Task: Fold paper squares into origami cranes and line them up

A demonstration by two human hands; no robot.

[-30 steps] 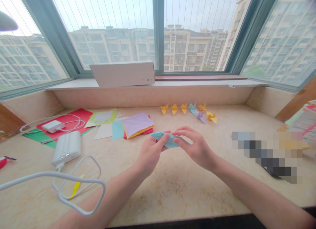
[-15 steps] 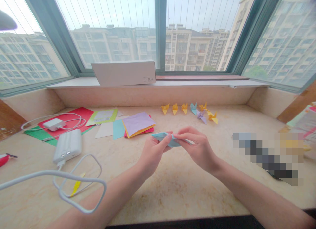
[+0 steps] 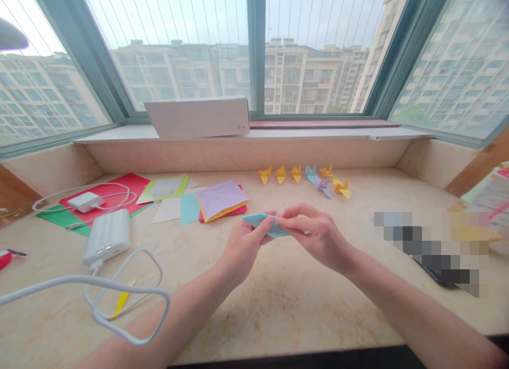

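One red sheet and one green sheet are spread near the far left corner of the desk; a white power bank is set along the left edge. Farther right, a purple sheet is stacked on others. Mid-desk, back from the near edge, the folded blue paper is held up. By the left hand it is pinched, thumb on top. By the right hand its right part is gripped, fingers bunched; a second ago they were spread wider, farther from the left thumb. A crease near the middle is probably being pressed. Seven paper birds are ranged toward the far edge.
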